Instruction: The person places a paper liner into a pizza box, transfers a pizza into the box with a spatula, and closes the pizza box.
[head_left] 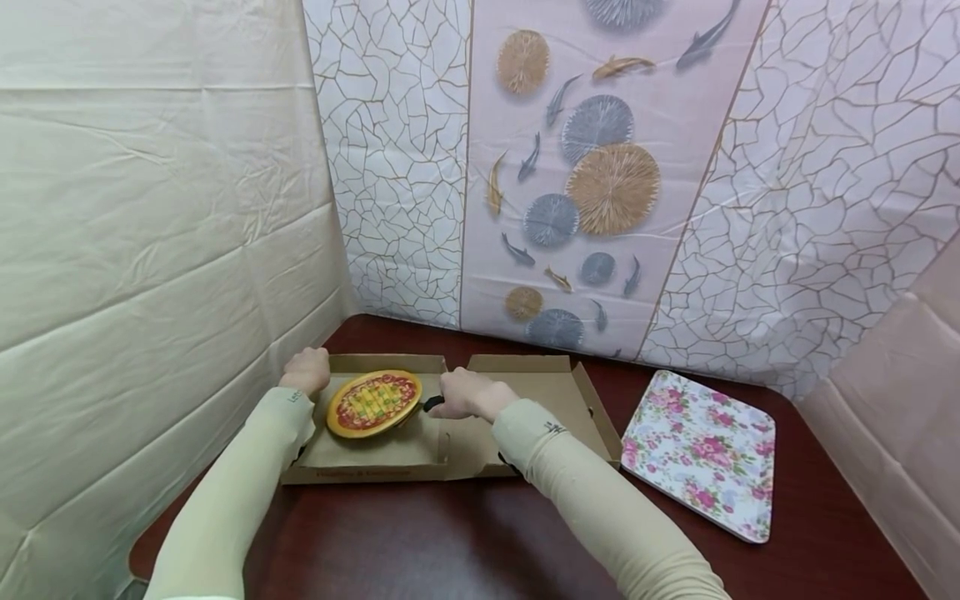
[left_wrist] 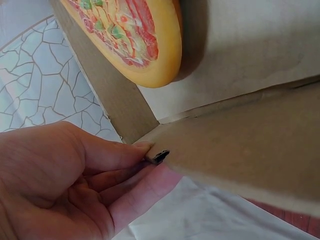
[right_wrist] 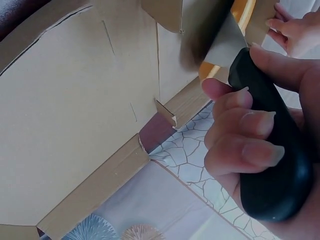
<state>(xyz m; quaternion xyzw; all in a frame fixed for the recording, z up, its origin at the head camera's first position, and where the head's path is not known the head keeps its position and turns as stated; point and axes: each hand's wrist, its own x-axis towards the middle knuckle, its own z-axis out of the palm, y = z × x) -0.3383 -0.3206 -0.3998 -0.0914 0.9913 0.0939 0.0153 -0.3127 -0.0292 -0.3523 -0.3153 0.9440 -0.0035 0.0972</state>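
My left hand (head_left: 306,372) pinches the side wall of an open cardboard pizza box (head_left: 322,475), thumb on one face and fingers on the other in the left wrist view. The fingers of my right hand (head_left: 467,394) curl round the black handle (right_wrist: 272,150) of a pizza server, whose flat metal blade (right_wrist: 225,42) reaches to the pizza (head_left: 374,404). The round pizza has a yellow crust and red, yellow and green toppings. It sits tilted over the left half of the box. How far the blade lies beneath it is hidden.
The box lid (head_left: 536,385) lies folded open to the right. Beyond it, a floral tray (head_left: 701,454) rests on the dark red table (head_left: 390,542). Patterned cloth (head_left: 397,167) hangs behind the table, and plain cloth (head_left: 150,250) hangs at the left.
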